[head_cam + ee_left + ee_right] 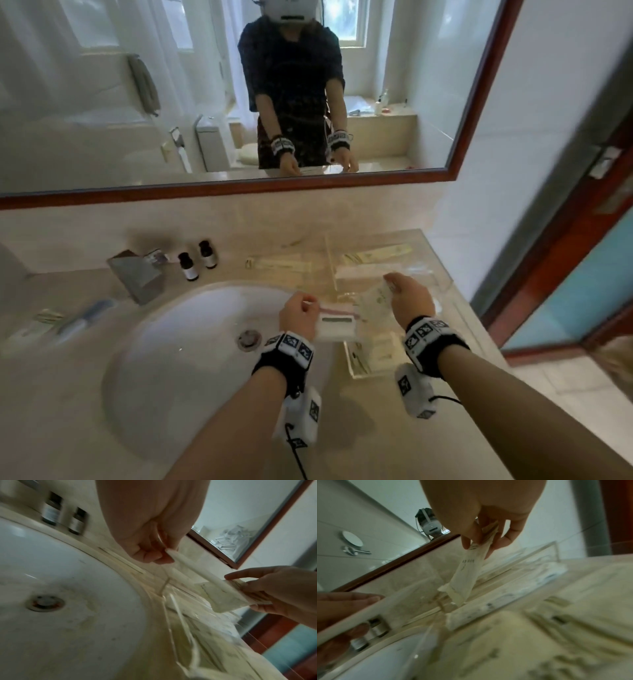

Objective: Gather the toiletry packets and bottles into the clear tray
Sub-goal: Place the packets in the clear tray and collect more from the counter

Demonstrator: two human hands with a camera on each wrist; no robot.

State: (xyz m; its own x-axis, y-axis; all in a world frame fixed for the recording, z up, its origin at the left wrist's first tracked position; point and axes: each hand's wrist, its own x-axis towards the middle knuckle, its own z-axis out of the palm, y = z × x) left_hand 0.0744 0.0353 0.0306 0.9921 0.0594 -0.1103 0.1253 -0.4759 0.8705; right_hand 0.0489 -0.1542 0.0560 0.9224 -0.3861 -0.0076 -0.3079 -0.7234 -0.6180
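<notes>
My left hand (306, 309) pinches a flat white packet (337, 326) over the sink's right rim; the left wrist view shows the fingers (154, 557) curled on one end of the white packet (197, 573). Just right of it, my right hand (394, 285) grips a cream packet (375, 302) above the clear tray (356, 371). That cream packet (468, 573) hangs down from thumb and fingers. The tray holds several pale packets. Two small dark bottles (187, 268) (207, 255) stand behind the sink. More cream packets (274, 264) lie on the counter left of the tray.
A white sink (191, 342) with a metal drain (249, 339) fills the middle, and a grey faucet (137, 274) stands behind it. A toothbrush (85, 317) and a small packet (48, 316) lie left of the sink. A mirror (102, 120) hangs above; a door frame (548, 274) stands at right.
</notes>
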